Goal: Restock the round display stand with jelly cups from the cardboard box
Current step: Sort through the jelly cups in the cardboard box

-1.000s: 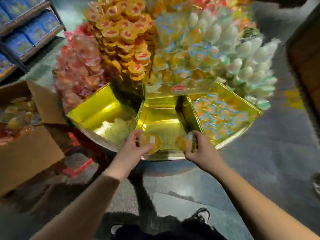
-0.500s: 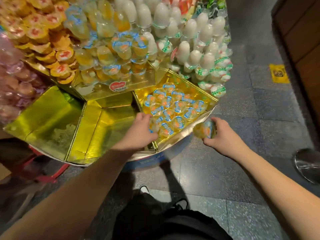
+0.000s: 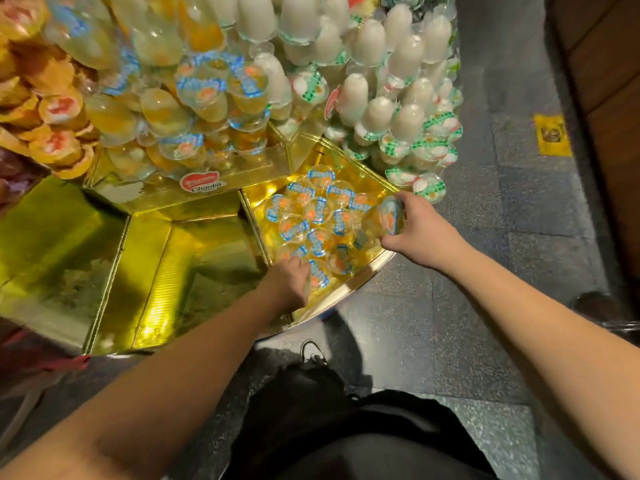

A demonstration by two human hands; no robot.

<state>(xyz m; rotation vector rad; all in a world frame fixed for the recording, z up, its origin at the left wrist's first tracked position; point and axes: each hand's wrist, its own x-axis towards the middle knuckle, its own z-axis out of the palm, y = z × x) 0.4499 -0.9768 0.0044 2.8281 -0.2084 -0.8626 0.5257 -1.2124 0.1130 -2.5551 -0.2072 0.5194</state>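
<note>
The round display stand (image 3: 360, 277) has gold-foil compartments along its rim. The right compartment (image 3: 372, 180) holds several clear jelly cups with blue-labelled lids (image 3: 320, 211). My right hand (image 3: 420, 232) grips one such jelly cup (image 3: 386, 218) on its side over the compartment's right edge. My left hand (image 3: 289, 284) is at the compartment's near corner, fingers curled round another jelly cup (image 3: 318, 277) that rests among the others. The cardboard box is out of view.
Two gold compartments (image 3: 194, 265) to the left hold no cups. Stacked tiers of yellow, orange and white jelly cups (image 3: 370, 84) rise behind. Grey stone floor (image 3: 519, 237) lies to the right, with a yellow floor sticker (image 3: 552, 135). My shoe (image 3: 311, 351) stands below the stand.
The view swung right from the bare compartments to the part-filled one. Both hands carried their cups into that compartment; the right hand moved from outside the rim to over it.
</note>
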